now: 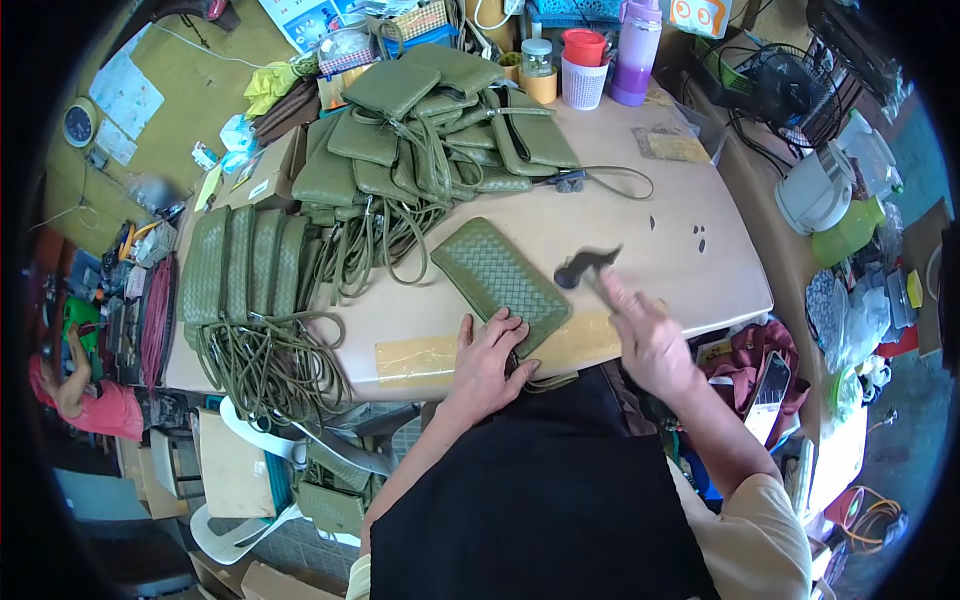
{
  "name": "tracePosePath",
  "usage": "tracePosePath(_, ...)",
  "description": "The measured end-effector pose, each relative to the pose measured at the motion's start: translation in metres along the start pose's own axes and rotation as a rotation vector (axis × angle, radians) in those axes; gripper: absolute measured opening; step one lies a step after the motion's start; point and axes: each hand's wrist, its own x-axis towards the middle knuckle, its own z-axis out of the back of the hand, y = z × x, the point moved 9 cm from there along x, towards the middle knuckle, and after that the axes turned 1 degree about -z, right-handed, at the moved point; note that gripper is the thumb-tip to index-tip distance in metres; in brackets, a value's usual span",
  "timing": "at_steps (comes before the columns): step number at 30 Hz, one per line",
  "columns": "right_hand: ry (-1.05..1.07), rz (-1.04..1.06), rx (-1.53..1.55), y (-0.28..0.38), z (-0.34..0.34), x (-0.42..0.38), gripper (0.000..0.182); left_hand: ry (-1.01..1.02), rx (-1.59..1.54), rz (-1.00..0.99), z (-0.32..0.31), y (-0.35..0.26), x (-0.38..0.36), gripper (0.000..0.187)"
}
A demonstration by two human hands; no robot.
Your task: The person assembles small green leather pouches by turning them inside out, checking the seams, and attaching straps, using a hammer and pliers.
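Cluttered on every side, this workshop centres on a pale tabletop (680,270) with a strip of tan tape along its near edge. Far back on it a loose heap of olive-green woven pouches (430,120) spills its wrist cords toward the middle, and at the left a neater row of the same pouches (245,265) stands on edge, cords (270,365) trailing off the table's near left corner. Jars, a red-lidded cup (583,68) and a purple bottle (637,52) line the far edge; a small fan (790,85) sits off to the far right.

One woven pouch (500,280) lies flat and alone near the person, set at a slant. The left hand (490,350) presses down on its near corner, fingers spread flat, pinning it. The right hand (645,335) is closed around the handle of a small hammer (585,268), whose dark head is blurred just above the table to the right of the pouch.

That pouch looks soft and light, the woven skin likely to flex and slide on the smooth top, so a flat palm on a corner seems the sensible hold. Its cord would be a poorer grip, I'd judge, letting the body swing.
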Motion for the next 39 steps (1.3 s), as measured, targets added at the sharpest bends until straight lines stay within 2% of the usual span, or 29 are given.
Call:
tracePosePath(1, 0.139, 0.071, -0.166, -0.001, -0.022, -0.012, 0.059, 0.003, -0.005, 0.003, -0.001, 0.0, 0.0, 0.047)
tracePosePath(2, 0.137, 0.071, -0.163, -0.005, -0.023, -0.018, 0.059, 0.005, -0.007, 0.005, 0.0, 0.001, 0.001, 0.047)
tracePosePath(5, 0.373, -0.045, -0.225, 0.01, 0.005, -0.011, 0.058, -0.007, 0.012, 0.024, 0.001, 0.0, 0.002, 0.047)
tracePosePath(8, 0.096, -0.076, -0.08, 0.015, 0.016, -0.007, 0.056, -0.021, 0.001, 0.016, 0.003, -0.001, 0.002, 0.044)
tracePosePath(11, 0.135, -0.008, -0.068, -0.008, -0.025, -0.018, 0.055, -0.094, 0.015, -0.025, 0.009, -0.004, 0.004, 0.037)
tracePosePath(15, 0.04, -0.021, -0.165, -0.029, -0.027, 0.017, 0.056, -0.181, 0.001, -0.099, 0.017, -0.009, 0.005, 0.03)
tracePosePath(17, 0.001, -0.038, -0.235, -0.039, -0.036, 0.04, 0.053, -0.377, -0.036, -0.121, 0.051, -0.015, 0.004, 0.023)
tracePosePath(18, -0.008, -0.027, -0.232, -0.044, -0.044, 0.044, 0.053, -0.386, -0.026, -0.125, 0.063, -0.019, 0.005, 0.023)
tracePosePath(20, -0.131, 0.226, -0.308, -0.029, -0.048, 0.055, 0.046, -0.503, -0.079, -0.063, 0.097, -0.021, 0.003, 0.02)
tracePosePath(21, -0.155, 0.261, -0.195, -0.014, -0.037, 0.059, 0.038, -0.528, -0.088, -0.04, 0.109, -0.021, 0.002, 0.017)
tracePosePath(22, -0.164, 0.285, -0.189, 0.006, -0.026, 0.061, 0.038, -0.548, -0.071, -0.039, 0.12, -0.023, 0.001, 0.017)
tracePosePath(24, -0.058, 0.295, 0.564, 0.038, -0.005, 0.067, 0.033, -0.56, -0.124, 0.045, 0.134, -0.019, 0.0, 0.017)
tracePosePath(28, -0.076, 0.393, 0.656, 0.087, 0.002, 0.063, 0.02, -0.512, -0.199, 0.064, 0.145, -0.028, 0.002, 0.014)
tracePosePath(30, -0.012, 0.122, 0.733, 0.08, -0.003, 0.068, 0.016, -0.482, -0.33, 0.048, 0.153, -0.043, 0.005, 0.013)
tracePosePath(31, -0.043, 0.124, 0.695, 0.089, 0.01, 0.068, 0.025, -0.368, -0.339, 0.107, 0.145, -0.036, 0.002, 0.016)
tracePosePath(32, -0.042, 0.13, 0.693, 0.091, 0.016, 0.072, 0.025, -0.373, -0.338, 0.106, 0.146, -0.035, 0.003, 0.016)
tracePosePath(34, 0.138, 0.065, 0.512, 0.087, 0.006, 0.083, 0.031, -0.41, -0.483, 0.14, 0.143, -0.028, 0.001, 0.018)
tracePosePath(35, 0.105, -0.06, 0.557, 0.064, -0.008, 0.089, 0.036, -0.397, -0.422, 0.22, 0.136, -0.014, 0.006, 0.022)
tracePosePath(37, -0.146, 0.088, 0.254, 0.022, -0.012, 0.106, 0.03, -0.351, -0.422, 0.298, 0.098, 0.045, 0.023, 0.025)
tracePosePath(39, -0.374, 0.198, -0.4, -0.011, -0.012, 0.086, 0.033, -0.314, -0.419, 0.376, 0.08, 0.069, 0.022, 0.028)
